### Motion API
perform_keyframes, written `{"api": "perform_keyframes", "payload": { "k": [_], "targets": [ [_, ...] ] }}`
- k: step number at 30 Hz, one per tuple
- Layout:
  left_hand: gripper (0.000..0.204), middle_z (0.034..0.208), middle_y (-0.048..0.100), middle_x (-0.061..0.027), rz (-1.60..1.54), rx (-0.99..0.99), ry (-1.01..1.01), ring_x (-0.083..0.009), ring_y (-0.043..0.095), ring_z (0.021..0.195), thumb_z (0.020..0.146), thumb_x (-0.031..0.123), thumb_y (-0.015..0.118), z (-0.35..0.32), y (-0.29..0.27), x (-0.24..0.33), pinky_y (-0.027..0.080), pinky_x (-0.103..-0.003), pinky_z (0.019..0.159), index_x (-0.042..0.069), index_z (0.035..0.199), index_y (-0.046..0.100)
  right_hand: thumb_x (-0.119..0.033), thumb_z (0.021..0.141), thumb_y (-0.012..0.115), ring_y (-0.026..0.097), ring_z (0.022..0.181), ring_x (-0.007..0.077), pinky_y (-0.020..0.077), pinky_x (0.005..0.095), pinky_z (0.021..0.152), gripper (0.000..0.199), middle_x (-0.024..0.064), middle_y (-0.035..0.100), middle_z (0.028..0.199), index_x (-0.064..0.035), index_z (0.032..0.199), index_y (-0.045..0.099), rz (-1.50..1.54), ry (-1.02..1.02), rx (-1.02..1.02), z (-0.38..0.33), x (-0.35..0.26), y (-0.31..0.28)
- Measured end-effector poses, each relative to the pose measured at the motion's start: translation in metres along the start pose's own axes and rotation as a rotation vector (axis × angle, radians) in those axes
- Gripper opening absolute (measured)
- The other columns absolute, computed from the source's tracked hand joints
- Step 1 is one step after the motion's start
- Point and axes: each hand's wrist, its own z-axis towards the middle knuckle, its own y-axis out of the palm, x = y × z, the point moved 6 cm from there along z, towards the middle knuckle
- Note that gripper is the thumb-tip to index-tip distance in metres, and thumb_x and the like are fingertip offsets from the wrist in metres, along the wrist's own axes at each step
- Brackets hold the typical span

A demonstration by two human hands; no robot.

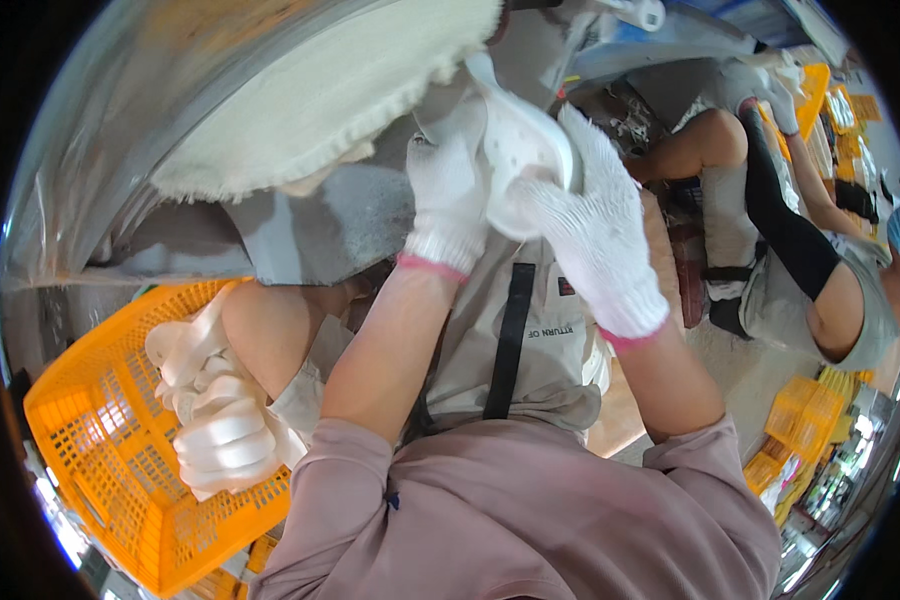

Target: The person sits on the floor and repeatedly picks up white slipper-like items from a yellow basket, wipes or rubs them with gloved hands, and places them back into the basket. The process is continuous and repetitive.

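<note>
Fingers of both gloved hands, left hand (448,190) and right hand (595,235), clasp a white shoe piece (520,150) against the cream buffing wheel (320,95) above-left; polishing looks underway. More white pieces (205,400) wait in the orange basket (100,420) below.

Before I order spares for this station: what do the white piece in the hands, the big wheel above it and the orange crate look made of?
White piece: smooth matte moulded plastic or foam, with small holes. Wheel: stacked cream cloth, its edge frayed. Crate: glossy orange plastic lattice. Both hands, left and right, wear white knit gloves.
</note>
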Motion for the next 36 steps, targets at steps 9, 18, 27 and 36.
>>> {"api": "perform_keyframes", "payload": {
  "k": [9, 18, 27, 36],
  "targets": [
    [0.061, 0.134, 0.068, -0.0131, 1.027, 0.085, -0.091, -0.0257, 0.067, 0.119, 0.104, 0.042, 0.068, 0.040, -0.037, 0.088, 0.052, -0.041, 0.105, -0.003, 0.144, 0.058, -0.039, 0.081, 0.076, 0.071, 0.109, 0.0460, 0.0576, 0.0457, 0.096, 0.069, 0.0312, 0.074, 0.109, 0.0092, 0.130, 0.065, -0.067, -0.075, 0.154, 0.076, 0.007, 0.036],
    [0.041, 0.106, 0.076, -0.0078, 0.546, -0.236, 0.099, -0.0152, 0.071, 0.089, 0.095, 0.023, 0.081, -0.014, -0.021, 0.046, 0.060, -0.034, 0.079, -0.006, 0.122, 0.071, -0.036, 0.086, 0.078, 0.071, 0.107, 0.0425, 0.0568, 0.0424, 0.094, 0.058, 0.0241, 0.074, 0.112, 0.0059, 0.125, 0.066, 0.128, 0.079, -0.299, 0.043, -0.022, 0.026],
    [0.050, 0.123, 0.072, -0.0172, -0.432, -0.246, -0.393, -0.0309, 0.070, 0.113, 0.105, 0.039, 0.061, -0.049, -0.043, 0.030, 0.057, -0.044, 0.101, 0.000, 0.136, 0.063, -0.022, 0.084, 0.075, 0.070, 0.093, 0.0270, 0.0570, 0.0413, 0.078, 0.055, 0.0054, 0.072, 0.124, -0.0162, 0.139, 0.068, -0.817, -0.805, -0.399, -0.085, -0.041, 0.048],
    [0.036, 0.115, 0.071, -0.0175, 0.184, 0.200, -0.095, -0.0320, 0.072, 0.102, 0.112, 0.023, 0.041, 0.030, -0.102, 0.054, 0.061, -0.043, 0.093, -0.003, 0.124, 0.062, -0.021, 0.090, 0.078, 0.073, 0.081, 0.0369, 0.0600, 0.0446, 0.073, 0.039, 0.0179, 0.075, 0.094, -0.0044, 0.125, 0.072, -0.388, -0.627, -0.188, -0.044, -0.064, 0.114]
  ]
}}
